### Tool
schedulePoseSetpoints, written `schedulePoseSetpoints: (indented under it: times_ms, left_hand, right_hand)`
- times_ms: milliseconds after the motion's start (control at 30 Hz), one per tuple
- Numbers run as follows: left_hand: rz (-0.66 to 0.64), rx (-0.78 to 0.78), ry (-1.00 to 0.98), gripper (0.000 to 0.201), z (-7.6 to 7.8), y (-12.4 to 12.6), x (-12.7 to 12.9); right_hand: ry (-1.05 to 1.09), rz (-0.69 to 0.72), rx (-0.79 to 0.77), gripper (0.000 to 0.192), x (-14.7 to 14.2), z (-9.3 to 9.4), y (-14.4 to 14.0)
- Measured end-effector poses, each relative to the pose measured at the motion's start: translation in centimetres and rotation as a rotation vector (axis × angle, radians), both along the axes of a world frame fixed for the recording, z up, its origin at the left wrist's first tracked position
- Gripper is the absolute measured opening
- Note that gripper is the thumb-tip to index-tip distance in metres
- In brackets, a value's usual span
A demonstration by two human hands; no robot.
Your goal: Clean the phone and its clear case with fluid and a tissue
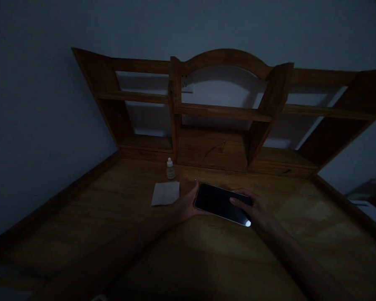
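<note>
Dim wooden counter (81,234) with a shelf unit (225,113) at its back. From left: one folded white cloth (165,193) lying flat; just behind it, one small dropper bottle (170,169), upright. Next, the left hand (185,205), its fingers pinching the left edge of one dark smartphone (221,202), which lies screen-up near the counter's centre. The right hand (256,209) grips the phone's right end, fingers curled over the screen.

Two bare forearms, left hand (184,205), right hand (257,209), no sleeves, no jewellery visible
</note>
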State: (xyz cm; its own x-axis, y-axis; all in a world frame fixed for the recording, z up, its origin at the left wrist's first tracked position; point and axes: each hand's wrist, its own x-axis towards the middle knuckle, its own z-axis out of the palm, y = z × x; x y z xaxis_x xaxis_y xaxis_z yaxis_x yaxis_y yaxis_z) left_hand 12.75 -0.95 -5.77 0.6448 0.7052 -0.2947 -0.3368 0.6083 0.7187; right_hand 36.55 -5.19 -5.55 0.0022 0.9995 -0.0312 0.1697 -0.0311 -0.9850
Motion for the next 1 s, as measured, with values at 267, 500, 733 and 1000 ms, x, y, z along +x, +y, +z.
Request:
schedulePoseSetpoints:
  times_ms: [267,500,733,1000]
  left_hand:
    - [0.06,-0.02,0.134,0.064,0.0,-0.7,0.4]
    - [0.051,0.197,0.213,0.065,-0.4,-0.9,0.2]
    - [-0.004,0.378,0.228,0.066,-0.5,-1.0,-0.4]
    - [0.023,0.361,0.247,0.069,0.2,-1.2,-0.5]
  right_hand:
    - [-0.015,0.035,-0.032,0.038,-0.1,1.0,-0.3]
    - [0.015,0.022,-0.02,0.038,0.4,0.4,-0.2]
    - [-0.037,0.028,0.008,0.036,-0.1,0.8,-0.2]
    - [-0.084,0.067,-0.025,0.036,0.2,1.4,-0.2]
